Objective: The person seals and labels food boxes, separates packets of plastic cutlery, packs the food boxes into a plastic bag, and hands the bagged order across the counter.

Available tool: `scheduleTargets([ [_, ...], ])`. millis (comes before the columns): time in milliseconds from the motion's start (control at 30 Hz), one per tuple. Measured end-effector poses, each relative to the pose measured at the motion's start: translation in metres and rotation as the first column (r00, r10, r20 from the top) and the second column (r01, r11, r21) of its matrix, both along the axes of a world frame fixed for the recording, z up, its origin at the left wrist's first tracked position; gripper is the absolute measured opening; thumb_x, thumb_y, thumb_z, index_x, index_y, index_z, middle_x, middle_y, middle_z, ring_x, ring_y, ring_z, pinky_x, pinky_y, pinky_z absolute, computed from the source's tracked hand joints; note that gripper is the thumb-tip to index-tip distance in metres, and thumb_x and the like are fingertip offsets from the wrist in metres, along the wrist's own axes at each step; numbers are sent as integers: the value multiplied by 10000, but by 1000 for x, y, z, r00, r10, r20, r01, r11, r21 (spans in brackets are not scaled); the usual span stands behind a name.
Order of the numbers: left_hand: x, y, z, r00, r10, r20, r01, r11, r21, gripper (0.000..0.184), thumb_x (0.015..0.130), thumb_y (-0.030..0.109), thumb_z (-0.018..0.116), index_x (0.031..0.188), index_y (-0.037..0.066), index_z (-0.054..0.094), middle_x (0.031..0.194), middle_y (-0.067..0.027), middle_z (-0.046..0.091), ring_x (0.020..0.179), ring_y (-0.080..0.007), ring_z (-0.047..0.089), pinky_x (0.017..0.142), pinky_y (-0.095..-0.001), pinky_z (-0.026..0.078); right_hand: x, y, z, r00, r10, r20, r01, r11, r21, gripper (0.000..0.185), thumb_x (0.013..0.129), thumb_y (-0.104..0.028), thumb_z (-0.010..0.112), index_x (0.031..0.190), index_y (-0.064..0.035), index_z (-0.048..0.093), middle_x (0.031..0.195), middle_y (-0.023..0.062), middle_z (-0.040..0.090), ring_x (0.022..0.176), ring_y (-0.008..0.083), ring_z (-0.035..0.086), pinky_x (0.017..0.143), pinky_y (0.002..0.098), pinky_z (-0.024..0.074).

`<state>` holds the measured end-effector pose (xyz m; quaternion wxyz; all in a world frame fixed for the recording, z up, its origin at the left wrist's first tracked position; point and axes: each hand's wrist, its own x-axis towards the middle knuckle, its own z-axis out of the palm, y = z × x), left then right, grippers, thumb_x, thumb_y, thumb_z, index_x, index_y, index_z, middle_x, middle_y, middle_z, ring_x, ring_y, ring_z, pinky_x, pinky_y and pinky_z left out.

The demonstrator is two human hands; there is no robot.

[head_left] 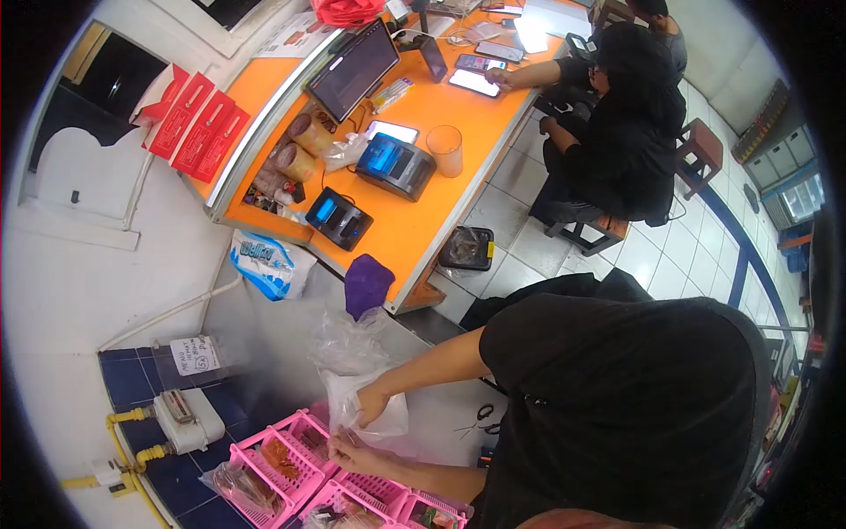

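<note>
My right hand is closed on a white plastic bag that lies on the metal counter. Just below it, my left hand hangs over the rim of a pink plastic basket, fingers pinched together. Whatever is between those fingers is too small to make out. Inside the basket are clear packets and an orange-red packet. Clear crumpled plastic lies beyond the white bag. More pink baskets with packets stand beside my left forearm.
Black scissors lie on the metal counter. A purple cloth hangs at the corner of the orange desk, which bears small printers and a monitor. A seated person touches a phone there. A gas meter is on the wall.
</note>
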<state>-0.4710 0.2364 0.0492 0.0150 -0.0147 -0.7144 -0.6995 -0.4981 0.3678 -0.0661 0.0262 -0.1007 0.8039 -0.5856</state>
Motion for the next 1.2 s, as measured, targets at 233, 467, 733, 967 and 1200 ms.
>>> scheduleTargets([
  [233,9,5,1,996,-45,-73,31,983,-181,362,1109,258,588,1340,-18,557,1391,-192,619,1261,-310,642,1088,-425,513,10,24,81,1000,-16,25,13,989,146,400,958,-368,607,1150,-47,751,1040,267,758,965,468,717,851,535,566],
  [467,19,20,-82,937,-109,-332,44,979,-199,606,1049,151,633,1581,-47,421,1565,-267,497,1486,-338,459,1240,-435,365,6,16,76,978,-194,-76,204,966,156,422,993,-406,576,1075,-35,759,926,268,749,875,477,719,799,558,566],
  [733,14,20,-140,919,-133,-370,-97,835,-542,632,1066,233,604,1569,-96,408,1600,-335,438,1502,-426,428,1263,-467,318,21,27,111,946,-183,-269,264,915,305,468,1006,-476,584,1087,-49,757,909,225,757,868,441,727,778,566,562],
  [967,6,7,-170,953,-89,-288,-126,748,-651,652,1074,264,598,1604,-50,385,1635,-279,431,1530,-443,378,1285,-498,270,-12,25,99,835,-292,-466,434,871,231,373,1039,-429,596,1057,-73,707,1050,221,713,922,457,676,856,558,530],
  [1200,2,17,-165,984,124,-125,-175,637,-750,698,946,61,665,1585,-49,407,1628,-275,438,1506,-441,414,1266,-481,320,4,76,214,901,-432,-36,433,898,81,353,1028,-296,664,977,49,720,899,228,729,797,170,680,767,404,541],
])
